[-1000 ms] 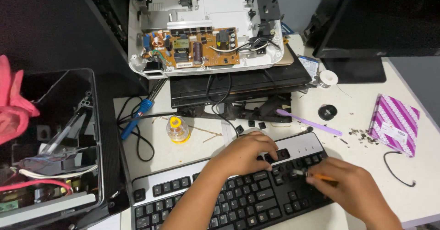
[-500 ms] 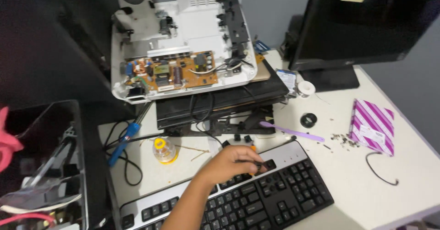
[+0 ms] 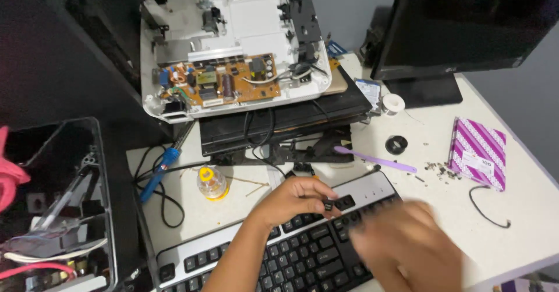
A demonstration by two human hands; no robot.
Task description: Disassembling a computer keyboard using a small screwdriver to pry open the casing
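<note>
A cluttered white worktop (image 3: 524, 199) carries an electronics repair in hand. Largest in view, a dark monitor (image 3: 466, 24) stands at the back right, and an opened white appliance shell (image 3: 244, 12) with its brown circuit board (image 3: 224, 81) bared rests tilted on a flat black unit (image 3: 291, 120). At far left sits an open black case (image 3: 55, 210) full of wires and tools.

Nearest the camera lies the black and silver keyboard (image 3: 233, 251), angled across the front edge of the worktop. The left hand (image 3: 294, 199) rests on its upper rows, fingers curled narrow, pinching what looks like a small black keycap (image 3: 329, 206) just above the keys. The right hand (image 3: 402, 248) hovers over the keyboard's right end, too blurred to tell whether it is open, closed or holding anything.

Judging by the frame, the keyboard work looks partway done: most keys sit in place, one small piece is being handled, and whether gaps remain under the hands cannot be seen.

Smaller items lie about: a purple striped packet (image 3: 478, 152), a blue-handled soldering iron (image 3: 157, 172), a purple plastic pry tool (image 3: 375, 159), a small yellow-capped bottle (image 3: 211, 182), a roll of white tape (image 3: 393, 104), a black ring (image 3: 396, 145) and a scatter of screws (image 3: 437, 168).
</note>
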